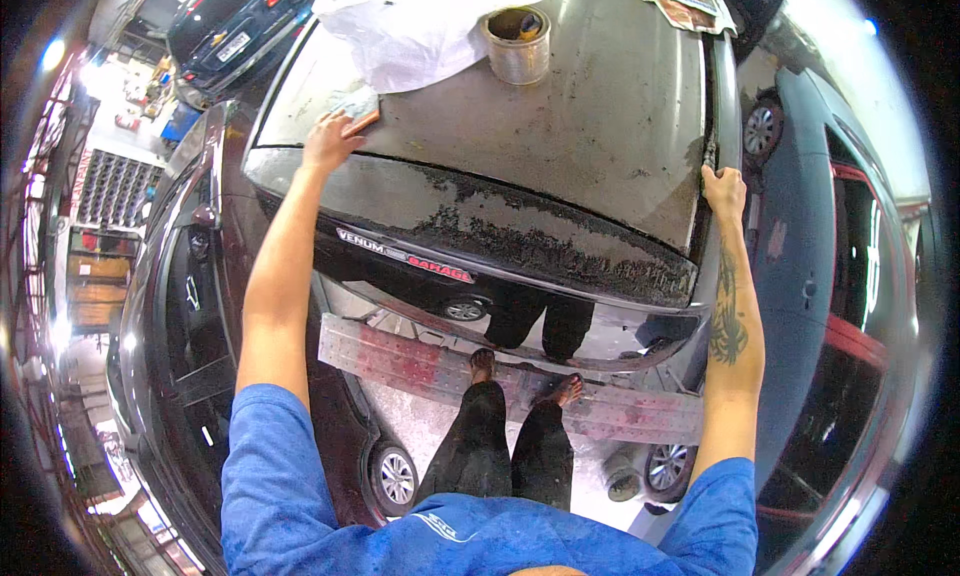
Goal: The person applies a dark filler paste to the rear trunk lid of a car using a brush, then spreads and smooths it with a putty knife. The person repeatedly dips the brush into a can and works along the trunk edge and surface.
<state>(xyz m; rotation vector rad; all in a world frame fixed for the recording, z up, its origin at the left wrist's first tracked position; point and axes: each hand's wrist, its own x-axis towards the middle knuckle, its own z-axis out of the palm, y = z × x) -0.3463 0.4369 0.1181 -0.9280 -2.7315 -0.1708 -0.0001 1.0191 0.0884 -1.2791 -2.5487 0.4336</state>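
In front of me spreads a car's dull grey roof [600, 126], its rear strip [540, 221] patchy with black. My left hand [333, 144], arm stretched forward, is closed on a flat, pale pad with a brown edge [364, 114] against the roof's left side. My right hand [724, 190] is closed at the roof's right edge, by a dark groove [709, 116]. Whether those fingers grip the edge or a small thing is hidden. A metal tin [518, 56] with smeared sides stands on the roof beside a crumpled white sheet [400, 36].
Below, my bare feet [562, 390] rest on a worn metal plank [380, 351]. Printed paper sheets [685, 6] lie at the roof's far right. A dark car [190, 296] stands close on the left, a grey-blue car [800, 226] on the right, another car [235, 36] behind.
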